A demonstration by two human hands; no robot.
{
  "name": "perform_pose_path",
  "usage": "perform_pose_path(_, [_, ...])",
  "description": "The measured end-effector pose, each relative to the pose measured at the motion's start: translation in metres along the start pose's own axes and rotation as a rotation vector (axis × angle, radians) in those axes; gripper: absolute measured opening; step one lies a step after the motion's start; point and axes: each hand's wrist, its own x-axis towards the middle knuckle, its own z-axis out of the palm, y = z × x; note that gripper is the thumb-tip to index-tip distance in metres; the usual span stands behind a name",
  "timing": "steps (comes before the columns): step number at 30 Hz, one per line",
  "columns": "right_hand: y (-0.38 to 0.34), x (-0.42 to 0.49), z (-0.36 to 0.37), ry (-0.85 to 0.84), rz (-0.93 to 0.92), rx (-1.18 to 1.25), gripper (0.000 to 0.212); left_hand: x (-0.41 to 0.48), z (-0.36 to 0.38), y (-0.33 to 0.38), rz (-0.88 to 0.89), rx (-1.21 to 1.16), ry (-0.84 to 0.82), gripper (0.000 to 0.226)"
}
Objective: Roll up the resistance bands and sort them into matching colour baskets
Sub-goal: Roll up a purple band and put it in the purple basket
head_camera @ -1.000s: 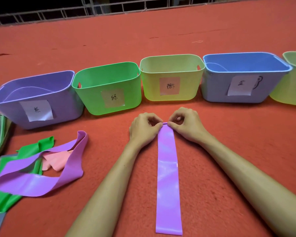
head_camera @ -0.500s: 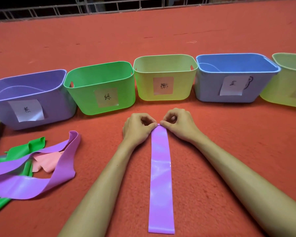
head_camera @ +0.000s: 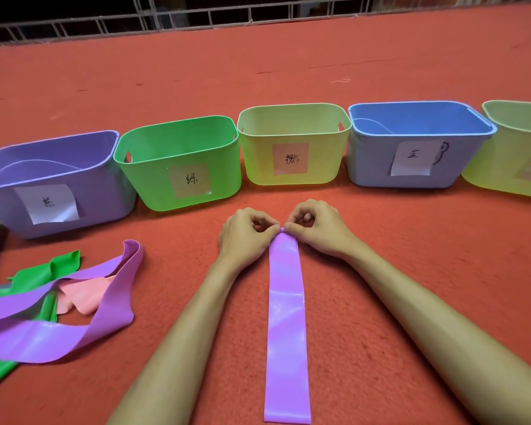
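Observation:
A purple resistance band (head_camera: 286, 326) lies flat and straight on the red carpet, running from its far end down toward me. My left hand (head_camera: 246, 234) and my right hand (head_camera: 318, 230) pinch its far end, where a small tight roll shows between the fingertips. Behind the hands stands a row of labelled baskets: purple (head_camera: 0, 191), green (head_camera: 141, 170), yellow-green (head_camera: 328, 154), blue (head_camera: 368, 161) and another yellow-green one (head_camera: 491, 167) at the right edge.
To the left lies a loose heap of bands: a long purple one (head_camera: 105, 317), a green one (head_camera: 34, 277) and a pink one (head_camera: 83, 294). A metal railing (head_camera: 196, 18) runs along the far edge of the carpet.
The hands have tightened on the band's far end, and their fingertips have come closer together as the end narrows into a small roll. The camera view shifted slightly.

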Motion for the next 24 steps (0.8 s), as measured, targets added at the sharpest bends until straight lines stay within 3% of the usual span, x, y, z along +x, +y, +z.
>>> perform_pose_path(5, [0.0007,-0.0007,0.0004,0.02,0.002,0.017,0.007,-0.0017,-0.0013,-0.0004,0.012,-0.047,-0.025,0.006])
perform_pose_path(14, [-0.0019,-0.0043,-0.002,-0.006,-0.037,-0.003,0.022,-0.0071,-0.0044,0.0008,0.062,-0.075,-0.035,0.005])
perform_pose_path(24, [0.0015,-0.0058,-0.0055,-0.072,-0.063,0.037,0.018,-0.0101,-0.0063,0.0003,0.069,-0.158,-0.095,0.012])
